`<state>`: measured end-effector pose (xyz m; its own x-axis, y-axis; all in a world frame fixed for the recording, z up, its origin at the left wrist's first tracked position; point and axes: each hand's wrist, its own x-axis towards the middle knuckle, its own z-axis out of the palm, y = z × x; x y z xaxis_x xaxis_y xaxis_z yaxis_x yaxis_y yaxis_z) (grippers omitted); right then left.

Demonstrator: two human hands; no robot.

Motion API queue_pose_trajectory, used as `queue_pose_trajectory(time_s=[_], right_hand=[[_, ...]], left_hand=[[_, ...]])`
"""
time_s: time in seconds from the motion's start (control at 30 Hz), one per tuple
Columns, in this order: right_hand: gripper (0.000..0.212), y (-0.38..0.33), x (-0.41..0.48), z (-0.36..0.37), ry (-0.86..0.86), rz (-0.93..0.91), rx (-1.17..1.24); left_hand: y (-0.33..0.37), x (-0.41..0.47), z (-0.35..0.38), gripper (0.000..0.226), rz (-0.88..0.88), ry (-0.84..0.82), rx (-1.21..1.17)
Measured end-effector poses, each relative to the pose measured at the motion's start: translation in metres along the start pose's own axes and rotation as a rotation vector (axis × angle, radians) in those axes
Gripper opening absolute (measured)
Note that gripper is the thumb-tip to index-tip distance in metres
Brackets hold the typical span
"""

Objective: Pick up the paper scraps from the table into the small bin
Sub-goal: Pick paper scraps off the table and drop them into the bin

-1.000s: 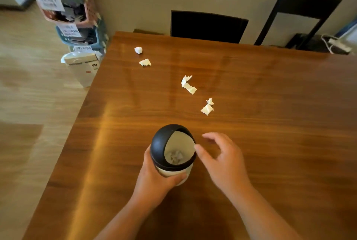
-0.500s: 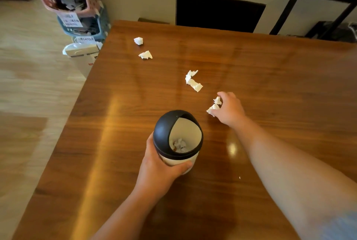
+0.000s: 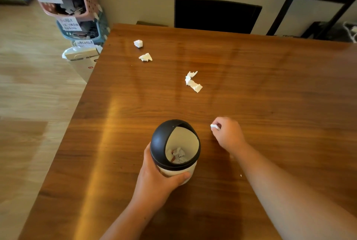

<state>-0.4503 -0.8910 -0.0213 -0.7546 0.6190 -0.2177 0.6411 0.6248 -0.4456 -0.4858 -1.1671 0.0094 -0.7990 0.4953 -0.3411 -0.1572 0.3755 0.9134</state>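
A small white bin (image 3: 174,147) with a black domed lid stands near the front of the wooden table (image 3: 270,95), its opening facing me with crumpled paper inside. My left hand (image 3: 158,180) grips its lower body. My right hand (image 3: 229,134) hovers just right of the bin, fingers closed on a white paper scrap (image 3: 214,126) that peeks out at the fingertips. A longer torn scrap (image 3: 193,82) lies mid-table. Two more scraps lie at the far left: a balled one (image 3: 138,43) and a flatter one (image 3: 145,57).
Stacked plastic baskets (image 3: 77,8) with paper labels stand off the table's far-left corner, above a white box (image 3: 83,60) on the floor. A dark chair back (image 3: 216,15) sits behind the far edge. The table's left edge drops to wooden floor.
My right hand reached out to the scraps right of the bin, closed on them and drew back toward the bin. That spot on the table is now bare. The left hand kept holding the bin.
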Motion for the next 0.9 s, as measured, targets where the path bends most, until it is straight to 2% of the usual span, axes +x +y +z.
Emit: queue_pose_trajectory(time_s=[0.27,0.5,0.67,0.77,0.83,0.9], right_hand=[[0.022,0.012,-0.173,-0.007,-0.042,0.191,0.319],[0.02,-0.017,-0.274,-0.041,-0.075,0.13,0.385],[0.025,-0.054,-0.308,-0.092,0.03,-0.085,0.522],[0.021,-0.076,-0.332,-0.142,0.249,-0.323,0.65],[0.022,-0.088,-0.357,-0.174,0.436,-0.553,0.74],[0.023,-0.091,-0.381,-0.182,0.536,-0.739,0.754]], left_hand=[[-0.018,-0.071,-0.025,0.117,-0.043,-0.09,0.03],[-0.016,-0.146,-0.032,0.111,-0.029,-0.117,0.032],[-0.01,-0.199,-0.029,0.102,0.061,0.003,0.05],[-0.011,-0.232,-0.023,0.103,0.066,0.074,0.004],[-0.013,-0.257,-0.014,0.109,0.081,0.121,-0.018],[-0.016,-0.283,-0.001,0.111,0.107,0.175,-0.037]])
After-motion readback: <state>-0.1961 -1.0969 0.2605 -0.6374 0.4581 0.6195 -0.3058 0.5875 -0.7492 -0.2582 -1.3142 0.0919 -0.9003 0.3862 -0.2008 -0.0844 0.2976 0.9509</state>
